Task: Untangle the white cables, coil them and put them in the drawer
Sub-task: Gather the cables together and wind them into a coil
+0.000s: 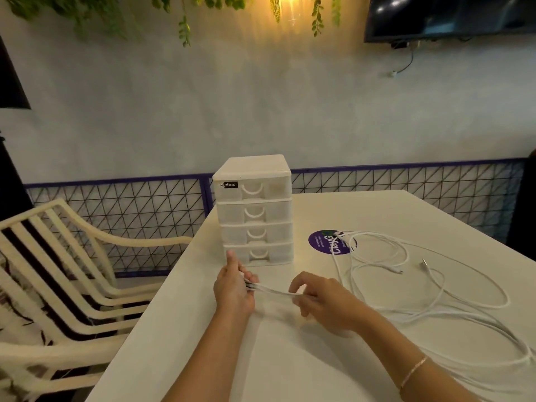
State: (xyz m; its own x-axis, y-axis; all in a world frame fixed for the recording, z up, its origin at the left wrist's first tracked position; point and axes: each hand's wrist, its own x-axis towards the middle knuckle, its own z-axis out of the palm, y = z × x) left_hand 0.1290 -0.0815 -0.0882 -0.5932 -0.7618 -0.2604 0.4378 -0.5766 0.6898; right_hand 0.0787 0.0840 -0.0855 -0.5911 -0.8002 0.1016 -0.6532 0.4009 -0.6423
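Two hands pinch a taut stretch of white cables [272, 291] just in front of the four-drawer plastic organizer [253, 210]: left hand [233, 288] at one end, right hand [322, 298] at the other. Loose cable loops lie to the organizer's right, crossing a purple round sticker [327, 242].

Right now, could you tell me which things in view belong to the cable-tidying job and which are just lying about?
Part of the job:
- white cables, loose on the table
- cable strands held between left hand and right hand
- drawer unit, all drawers closed

Just lying about:
- purple sticker
- cream chair
- wall screen
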